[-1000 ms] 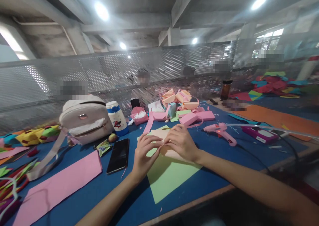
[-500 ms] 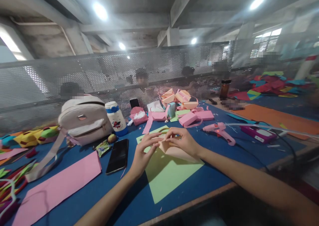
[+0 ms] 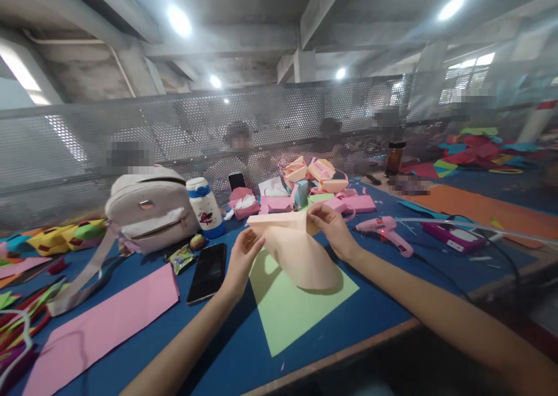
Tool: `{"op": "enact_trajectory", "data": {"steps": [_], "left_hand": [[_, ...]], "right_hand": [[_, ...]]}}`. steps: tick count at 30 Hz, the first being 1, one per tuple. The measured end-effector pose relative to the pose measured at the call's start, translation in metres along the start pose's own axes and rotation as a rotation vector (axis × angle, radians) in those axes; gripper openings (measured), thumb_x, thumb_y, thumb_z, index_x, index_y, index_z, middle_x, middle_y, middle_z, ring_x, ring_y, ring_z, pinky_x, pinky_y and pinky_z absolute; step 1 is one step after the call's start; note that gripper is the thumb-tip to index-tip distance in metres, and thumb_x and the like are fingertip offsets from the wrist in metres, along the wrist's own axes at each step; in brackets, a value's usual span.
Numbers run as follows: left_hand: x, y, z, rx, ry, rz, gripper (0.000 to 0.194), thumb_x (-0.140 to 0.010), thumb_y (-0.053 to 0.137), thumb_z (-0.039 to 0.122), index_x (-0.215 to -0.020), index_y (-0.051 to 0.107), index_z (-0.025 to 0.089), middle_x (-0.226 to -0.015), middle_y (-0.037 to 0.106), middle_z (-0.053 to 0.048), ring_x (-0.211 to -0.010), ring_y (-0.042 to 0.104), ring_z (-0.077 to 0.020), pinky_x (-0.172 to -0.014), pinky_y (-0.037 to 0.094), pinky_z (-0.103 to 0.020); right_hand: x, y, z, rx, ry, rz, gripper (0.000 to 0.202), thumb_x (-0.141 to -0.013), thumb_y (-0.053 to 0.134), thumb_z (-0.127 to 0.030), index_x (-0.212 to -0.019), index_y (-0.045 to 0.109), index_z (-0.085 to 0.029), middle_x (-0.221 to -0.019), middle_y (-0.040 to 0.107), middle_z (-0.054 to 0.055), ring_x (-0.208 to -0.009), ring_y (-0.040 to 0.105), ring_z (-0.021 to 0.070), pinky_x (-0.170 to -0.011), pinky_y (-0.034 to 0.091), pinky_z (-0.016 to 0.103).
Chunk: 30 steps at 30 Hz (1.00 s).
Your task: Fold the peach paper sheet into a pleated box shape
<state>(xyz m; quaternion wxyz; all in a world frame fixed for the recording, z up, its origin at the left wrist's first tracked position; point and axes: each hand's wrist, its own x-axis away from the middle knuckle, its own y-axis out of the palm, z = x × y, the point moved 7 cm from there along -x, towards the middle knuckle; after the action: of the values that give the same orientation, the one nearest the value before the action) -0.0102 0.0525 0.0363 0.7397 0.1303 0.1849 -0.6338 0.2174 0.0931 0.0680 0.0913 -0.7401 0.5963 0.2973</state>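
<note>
A curved peach paper piece with a folded strip along its top is held above a light green sheet on the blue table. Its right end is pinched by my right hand. My left hand is at the left end of the strip, thumb and fingers bent around its edge. To the right lies a pink glue gun with a small red light. A black phone lies left of my left hand.
Left are a pale backpack, a white-and-blue bottle, a snack packet and pink paper. Pink and peach paper pieces stand behind. On the right are a purple box and orange paper. People sit beyond a perforated screen.
The peach paper has been raised and turned, so its broad curved face now shows. My hands have moved apart, towards the two ends of its folded strip.
</note>
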Motion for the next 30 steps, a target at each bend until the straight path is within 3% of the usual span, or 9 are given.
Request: {"op": "enact_trajectory", "data": {"steps": [3,7,14,17,21,25,30], "left_hand": [[0.001,0.003,0.003,0.076,-0.074,-0.041,0.048,-0.069,0.081,0.049,-0.101,0.066,0.015,-0.101,0.072,-0.011,-0.095,0.068,-0.0278,-0.082,0.054,-0.036],[0.002,0.000,0.014,0.152,-0.097,-0.004,0.044,-0.065,0.084,0.043,-0.095,0.068,0.015,-0.089,0.072,-0.007,-0.082,0.068,-0.0234,-0.073,0.054,-0.031],[-0.002,-0.025,0.015,0.190,-0.011,0.238,0.032,-0.061,0.087,0.032,-0.077,0.062,0.019,-0.077,0.062,0.004,-0.078,0.061,-0.0114,-0.070,0.047,-0.017],[0.000,-0.019,0.009,0.205,-0.103,0.172,0.033,-0.064,0.086,0.039,-0.080,0.068,0.017,-0.079,0.068,0.000,-0.074,0.064,-0.0134,-0.066,0.049,-0.019],[0.007,-0.001,0.003,0.248,-0.276,-0.001,0.046,-0.061,0.086,0.051,-0.082,0.072,0.013,-0.071,0.070,-0.005,-0.063,0.067,-0.0176,-0.057,0.053,-0.025],[0.015,0.010,0.004,0.277,-0.369,-0.108,0.050,-0.053,0.092,0.043,-0.088,0.074,0.012,-0.075,0.074,-0.008,-0.066,0.071,-0.0215,-0.062,0.058,-0.029],[0.017,0.015,0.013,0.274,-0.375,-0.169,0.053,-0.050,0.094,0.033,-0.095,0.076,0.012,-0.089,0.077,-0.011,-0.075,0.073,-0.0249,-0.071,0.060,-0.032]], "right_hand": [[0.000,-0.001,0.006,-0.078,0.059,0.007,0.038,-0.067,0.081,-0.052,-0.080,0.062,-0.022,-0.079,0.063,-0.001,-0.075,0.059,0.0157,-0.068,0.048,0.026],[0.001,0.001,0.012,-0.162,0.138,0.010,0.043,-0.063,0.084,-0.054,-0.082,0.060,-0.023,-0.080,0.065,-0.002,-0.072,0.061,0.0158,-0.065,0.049,0.026],[-0.001,-0.004,0.023,-0.241,0.204,0.062,0.044,-0.062,0.086,-0.050,-0.084,0.059,-0.023,-0.074,0.066,-0.003,-0.067,0.063,0.0155,-0.062,0.050,0.026],[-0.002,-0.007,0.028,-0.258,0.207,0.081,0.043,-0.064,0.085,-0.049,-0.085,0.058,-0.024,-0.073,0.065,-0.005,-0.064,0.062,0.0143,-0.061,0.050,0.025],[-0.001,-0.004,0.033,-0.264,0.210,0.059,0.043,-0.062,0.086,-0.050,-0.084,0.061,-0.023,-0.076,0.065,-0.004,-0.063,0.060,0.0124,-0.059,0.048,0.024],[0.002,0.001,0.035,-0.255,0.210,0.031,0.043,-0.060,0.087,-0.049,-0.082,0.062,-0.022,-0.080,0.065,-0.003,-0.069,0.060,0.0133,-0.060,0.048,0.023],[0.002,0.000,0.035,-0.225,0.195,0.017,0.038,-0.063,0.086,-0.047,-0.082,0.063,-0.022,-0.079,0.064,-0.004,-0.070,0.059,0.0125,-0.062,0.046,0.023]]}}
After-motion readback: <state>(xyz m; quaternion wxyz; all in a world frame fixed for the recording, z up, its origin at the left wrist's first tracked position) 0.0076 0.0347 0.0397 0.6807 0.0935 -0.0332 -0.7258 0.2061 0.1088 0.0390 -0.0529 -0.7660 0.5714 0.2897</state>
